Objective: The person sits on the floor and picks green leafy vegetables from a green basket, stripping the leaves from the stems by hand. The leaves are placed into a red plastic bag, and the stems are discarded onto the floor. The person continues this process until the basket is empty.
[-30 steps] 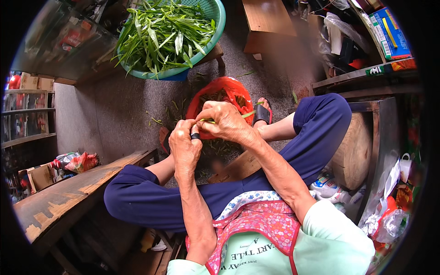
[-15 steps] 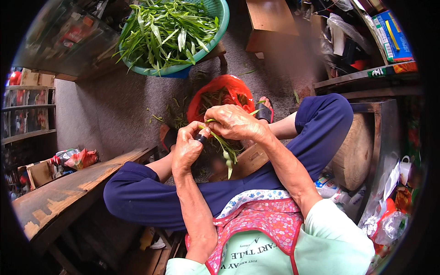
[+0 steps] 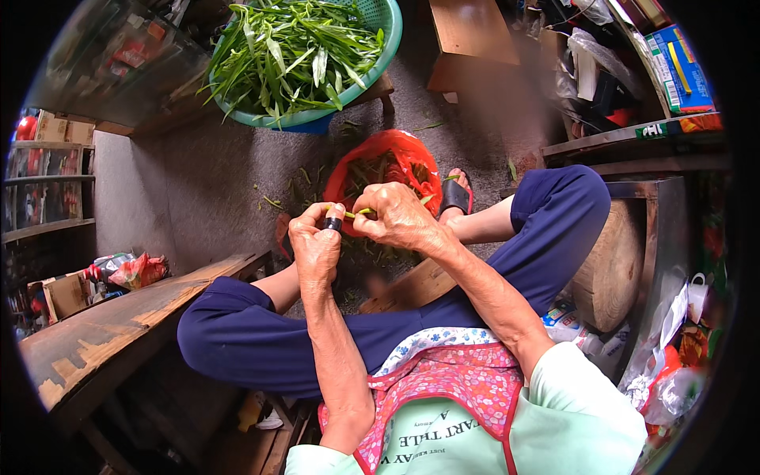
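Observation:
A thin green vegetable stem (image 3: 349, 214) stretches between my two hands, above the near side of a red plastic bag. My left hand (image 3: 315, 247) pinches one end with thumb and fingers; a black band wraps its thumb. My right hand (image 3: 402, 218) grips the other end, its fingers curled and partly hiding the stem. Bits of stems and leaves lie inside the red plastic bag (image 3: 377, 146), which stands open on the floor between my feet. Beyond it, long narrow green leaves (image 3: 297, 59) heap up in a green colander (image 3: 388, 49).
The colander rests on a low wooden stool (image 3: 380, 89). Leaf scraps litter the grey floor (image 3: 182, 186). A worn wooden bench (image 3: 127, 321) runs along my left. On my right are a cluttered shelf (image 3: 633, 136) and a round wooden block (image 3: 613, 265). A wooden box (image 3: 473, 39) stands farther off.
My hands have drawn apart, the left moving slightly left. The leafy part that hung below my right hand no longer shows; a short stem now spans the gap.

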